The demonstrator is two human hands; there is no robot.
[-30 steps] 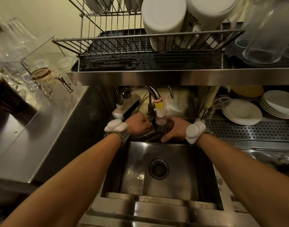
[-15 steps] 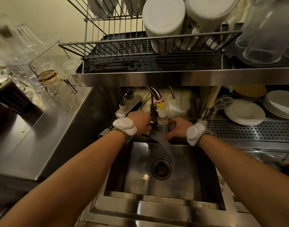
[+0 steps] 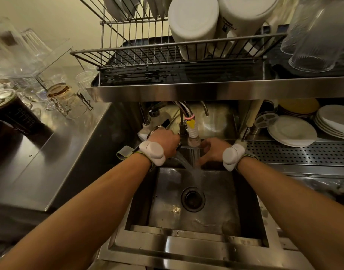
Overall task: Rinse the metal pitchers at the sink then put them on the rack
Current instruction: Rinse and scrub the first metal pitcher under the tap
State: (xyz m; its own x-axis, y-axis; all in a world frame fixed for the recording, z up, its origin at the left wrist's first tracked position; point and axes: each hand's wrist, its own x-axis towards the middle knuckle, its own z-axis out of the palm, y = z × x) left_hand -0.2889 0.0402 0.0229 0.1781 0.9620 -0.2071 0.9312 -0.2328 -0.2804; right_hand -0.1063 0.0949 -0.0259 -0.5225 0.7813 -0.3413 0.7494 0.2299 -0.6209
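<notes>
A metal pitcher [image 3: 187, 146] is held under the faucet [image 3: 192, 131] at the back of the sink [image 3: 245, 207]. Only a strip of its rim shows between my hands. My left hand [image 3: 165, 142] is closed on its left side and my right hand [image 3: 211, 151] is curled around its right side. Water runs from the faucet and spills in a stream [image 3: 194, 172] down toward the drain [image 3: 192, 199]. The wire rack [image 3: 140, 47] stands on the shelf above the sink.
White containers [image 3: 194, 24] and upturned glasses [image 3: 313, 36] fill the rack's right part. Glassware [image 3: 64, 98] and a dark jug [image 3: 13, 114] crowd the left counter. Stacked plates [image 3: 292, 131] sit on the perforated shelf at right. The steel shelf edge [image 3: 206, 90] overhangs the faucet.
Water now pours out past my hands into the sink, where a second ago the pitcher sat upright under the faucet. My view has shifted slightly to the left.
</notes>
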